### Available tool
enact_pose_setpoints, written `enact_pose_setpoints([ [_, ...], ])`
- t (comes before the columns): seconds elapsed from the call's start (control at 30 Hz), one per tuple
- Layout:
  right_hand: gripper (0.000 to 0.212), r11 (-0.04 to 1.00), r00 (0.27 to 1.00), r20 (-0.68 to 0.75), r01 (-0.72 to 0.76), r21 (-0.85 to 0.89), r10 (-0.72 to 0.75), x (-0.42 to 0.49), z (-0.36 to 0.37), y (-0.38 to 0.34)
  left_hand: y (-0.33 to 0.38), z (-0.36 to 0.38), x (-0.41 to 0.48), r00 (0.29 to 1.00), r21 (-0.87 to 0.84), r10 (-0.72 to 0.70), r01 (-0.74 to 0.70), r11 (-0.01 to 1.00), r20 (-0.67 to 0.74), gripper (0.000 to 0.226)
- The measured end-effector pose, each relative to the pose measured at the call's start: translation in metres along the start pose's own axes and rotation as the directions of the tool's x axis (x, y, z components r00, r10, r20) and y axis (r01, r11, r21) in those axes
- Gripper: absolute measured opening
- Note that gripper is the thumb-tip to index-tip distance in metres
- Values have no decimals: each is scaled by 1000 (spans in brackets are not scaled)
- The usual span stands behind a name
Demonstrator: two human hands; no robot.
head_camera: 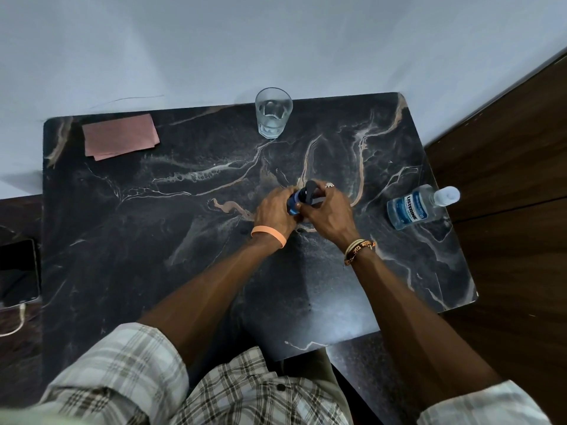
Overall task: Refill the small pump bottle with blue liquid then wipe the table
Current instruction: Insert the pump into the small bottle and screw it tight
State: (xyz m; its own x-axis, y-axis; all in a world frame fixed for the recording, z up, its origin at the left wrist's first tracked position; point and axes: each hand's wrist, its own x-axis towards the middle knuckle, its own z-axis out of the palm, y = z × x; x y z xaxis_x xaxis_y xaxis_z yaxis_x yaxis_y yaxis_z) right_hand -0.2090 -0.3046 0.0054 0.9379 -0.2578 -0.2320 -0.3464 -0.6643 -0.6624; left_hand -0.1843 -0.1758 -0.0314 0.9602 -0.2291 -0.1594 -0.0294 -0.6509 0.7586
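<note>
Head view: small pump bottle (295, 204) gripped between left hand (274, 210) and right hand (326, 213).

A single wide-angle head camera looks forward and steeply down from close above the marble table (129, 240).

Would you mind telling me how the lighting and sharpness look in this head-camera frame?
Head view: dim, bluish light; the wide-angle lens bows the edges of the table; a soft shadow lies beneath the arms; the small pump bottle looks slightly blurred, yet the label on the mouthwash bottle reads clearly.
</note>
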Motion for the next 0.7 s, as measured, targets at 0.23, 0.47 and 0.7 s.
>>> enact_pose_setpoints([
  [0.23,26,1000,997,73,-4,-4,5,-1,4,2,-3,4,-3,998,6,-19,18,1000,52,69],
  [0.47,23,1000,998,60,-31,-2,31,-5,12,-2,-5,-11,2,991,-85,-53,63,994,120,51],
  [0.7,34,999,995,101,-24,-41,28,-5,19,-12,-14,-26,0,990,-225,-46,76,971,136,49],
])
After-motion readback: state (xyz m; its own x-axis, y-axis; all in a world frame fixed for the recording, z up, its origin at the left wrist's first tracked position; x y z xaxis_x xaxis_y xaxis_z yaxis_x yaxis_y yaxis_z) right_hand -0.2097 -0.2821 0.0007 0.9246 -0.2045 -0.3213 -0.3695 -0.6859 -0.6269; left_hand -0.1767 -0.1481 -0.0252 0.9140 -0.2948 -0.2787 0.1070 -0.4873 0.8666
